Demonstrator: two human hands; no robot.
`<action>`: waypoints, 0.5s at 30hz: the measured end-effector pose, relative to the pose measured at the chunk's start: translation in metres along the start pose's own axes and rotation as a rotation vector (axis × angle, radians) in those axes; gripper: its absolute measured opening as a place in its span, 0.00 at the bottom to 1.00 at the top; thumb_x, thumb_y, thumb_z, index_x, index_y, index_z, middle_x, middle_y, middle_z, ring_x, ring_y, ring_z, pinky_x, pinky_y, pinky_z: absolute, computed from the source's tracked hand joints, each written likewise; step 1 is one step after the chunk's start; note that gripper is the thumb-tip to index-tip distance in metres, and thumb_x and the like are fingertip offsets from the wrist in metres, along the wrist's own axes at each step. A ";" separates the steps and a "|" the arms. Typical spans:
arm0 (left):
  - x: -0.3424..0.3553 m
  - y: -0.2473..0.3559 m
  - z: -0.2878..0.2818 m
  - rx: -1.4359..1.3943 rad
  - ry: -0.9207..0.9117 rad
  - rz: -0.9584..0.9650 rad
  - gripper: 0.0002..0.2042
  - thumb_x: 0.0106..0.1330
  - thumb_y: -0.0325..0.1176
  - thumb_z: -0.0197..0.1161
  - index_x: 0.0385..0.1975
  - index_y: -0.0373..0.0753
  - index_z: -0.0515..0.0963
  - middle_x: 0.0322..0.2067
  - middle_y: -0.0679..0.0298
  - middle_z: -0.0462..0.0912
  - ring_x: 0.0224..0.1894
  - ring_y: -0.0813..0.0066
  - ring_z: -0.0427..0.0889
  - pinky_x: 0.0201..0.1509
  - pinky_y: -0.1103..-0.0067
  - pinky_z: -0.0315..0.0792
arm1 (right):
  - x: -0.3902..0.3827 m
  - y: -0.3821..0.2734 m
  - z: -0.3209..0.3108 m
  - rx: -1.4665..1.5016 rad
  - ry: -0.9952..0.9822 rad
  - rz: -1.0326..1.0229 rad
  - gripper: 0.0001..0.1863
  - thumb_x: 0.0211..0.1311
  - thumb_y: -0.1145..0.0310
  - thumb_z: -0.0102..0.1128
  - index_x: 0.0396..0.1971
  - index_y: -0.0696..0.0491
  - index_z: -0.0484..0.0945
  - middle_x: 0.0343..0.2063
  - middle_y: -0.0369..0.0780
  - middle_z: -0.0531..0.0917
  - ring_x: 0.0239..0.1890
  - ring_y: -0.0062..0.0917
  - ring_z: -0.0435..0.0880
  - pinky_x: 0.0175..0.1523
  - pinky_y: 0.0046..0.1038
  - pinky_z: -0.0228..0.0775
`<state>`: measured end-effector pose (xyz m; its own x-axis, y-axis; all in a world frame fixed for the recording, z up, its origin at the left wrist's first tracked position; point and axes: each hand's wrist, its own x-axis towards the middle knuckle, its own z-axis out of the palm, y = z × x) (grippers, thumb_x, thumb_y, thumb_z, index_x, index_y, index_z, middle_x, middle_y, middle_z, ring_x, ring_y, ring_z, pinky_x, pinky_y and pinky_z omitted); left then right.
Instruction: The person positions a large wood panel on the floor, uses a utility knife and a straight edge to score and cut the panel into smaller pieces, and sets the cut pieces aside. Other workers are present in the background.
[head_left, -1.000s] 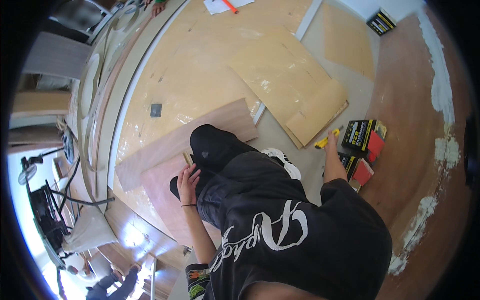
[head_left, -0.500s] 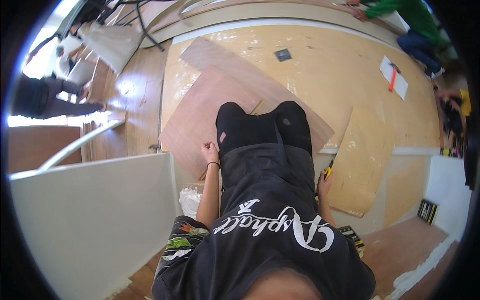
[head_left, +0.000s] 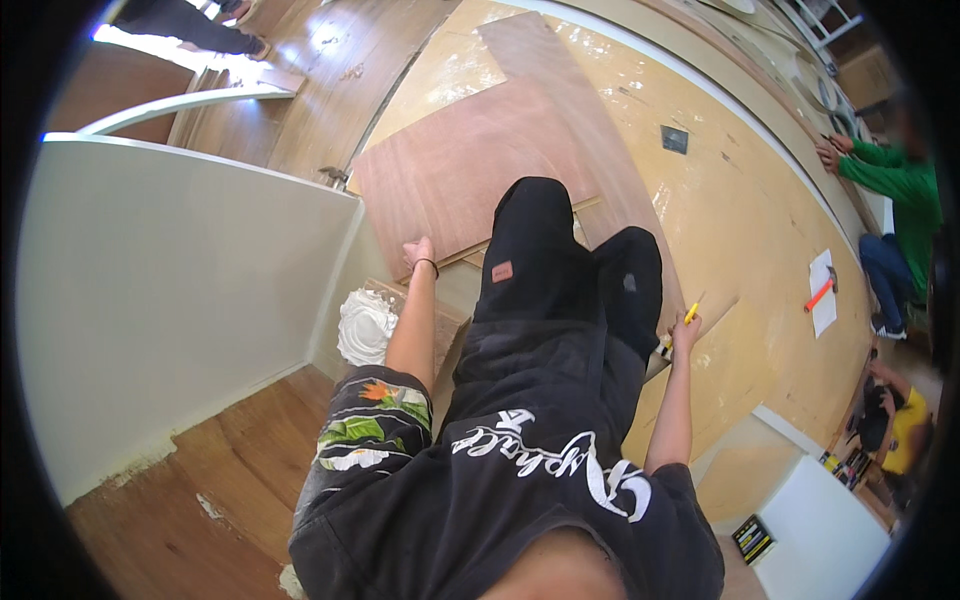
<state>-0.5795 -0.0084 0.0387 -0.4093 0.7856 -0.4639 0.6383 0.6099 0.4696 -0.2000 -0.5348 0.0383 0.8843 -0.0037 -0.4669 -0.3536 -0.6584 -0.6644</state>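
My left hand (head_left: 420,252) is closed at the near edge of a reddish plywood sheet (head_left: 450,165), its fingers partly hidden. That sheet lies across a longer plywood strip (head_left: 560,75). My right hand (head_left: 685,334), beside my right knee, is closed around a yellow-and-black utility knife (head_left: 693,308). A thin tip points away from me, and a dark part shows below the hand. White paste (head_left: 366,326) sits in a heap on a board next to my left forearm.
A white panel (head_left: 190,300) stands along my left. On the large yellowish board (head_left: 740,230) lie a dark square piece (head_left: 674,139), a white sheet (head_left: 823,295) and an orange-handled hammer (head_left: 820,294). A person in green (head_left: 900,185) works at the far right; another person wears yellow (head_left: 908,430).
My view has turned, so the scene sits rotated clockwise. My left hand has come to the plywood sheet's near edge. My right hand has moved forward beside my knee with the utility knife.
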 end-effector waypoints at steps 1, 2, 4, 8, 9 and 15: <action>0.007 0.003 -0.006 0.019 0.013 -0.022 0.23 0.53 0.42 0.61 0.49 0.41 0.78 0.52 0.46 0.78 0.55 0.51 0.77 0.62 0.62 0.68 | 0.016 0.000 0.007 -0.110 -0.005 -0.109 0.21 0.65 0.65 0.58 0.54 0.57 0.65 0.38 0.46 0.77 0.41 0.30 0.82 0.40 0.29 0.76; 0.017 0.009 -0.009 0.044 0.000 -0.052 0.24 0.53 0.42 0.61 0.50 0.41 0.77 0.53 0.45 0.77 0.56 0.50 0.75 0.64 0.62 0.67 | 0.035 -0.001 0.019 -0.188 -0.010 -0.196 0.22 0.65 0.65 0.59 0.54 0.57 0.66 0.39 0.47 0.78 0.42 0.32 0.81 0.44 0.31 0.75; 0.041 0.012 -0.021 0.113 -0.003 -0.113 0.26 0.53 0.43 0.61 0.52 0.39 0.75 0.55 0.44 0.74 0.58 0.48 0.73 0.66 0.61 0.63 | 0.060 0.006 0.036 -0.154 -0.108 -0.170 0.25 0.62 0.64 0.62 0.56 0.58 0.66 0.43 0.51 0.79 0.47 0.41 0.79 0.58 0.38 0.67; 0.103 0.005 -0.033 0.130 0.205 -0.087 0.33 0.54 0.45 0.62 0.58 0.31 0.69 0.60 0.36 0.67 0.65 0.43 0.66 0.68 0.59 0.61 | 0.078 0.007 0.051 -0.378 0.006 -0.280 0.31 0.61 0.64 0.64 0.59 0.61 0.65 0.49 0.53 0.76 0.51 0.43 0.77 0.57 0.39 0.69; 0.121 0.001 -0.036 0.122 0.226 -0.093 0.33 0.56 0.45 0.61 0.59 0.31 0.68 0.61 0.36 0.67 0.66 0.42 0.65 0.69 0.58 0.60 | 0.079 -0.004 0.049 -0.359 0.079 -0.355 0.31 0.61 0.63 0.64 0.60 0.61 0.65 0.50 0.53 0.76 0.51 0.43 0.77 0.57 0.39 0.69; 0.200 -0.033 -0.036 -0.019 0.017 -0.157 0.30 0.68 0.49 0.51 0.62 0.30 0.65 0.62 0.41 0.68 0.67 0.46 0.65 0.70 0.60 0.59 | 0.060 -0.152 0.040 -0.219 -0.532 -0.087 0.24 0.67 0.58 0.58 0.56 0.56 0.70 0.45 0.43 0.80 0.42 0.27 0.82 0.45 0.28 0.76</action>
<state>-0.7054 0.1324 -0.0426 -0.5139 0.6819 -0.5205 0.5530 0.7272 0.4067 -0.1058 -0.4052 0.0879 0.6122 0.3990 -0.6826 -0.1648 -0.7800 -0.6037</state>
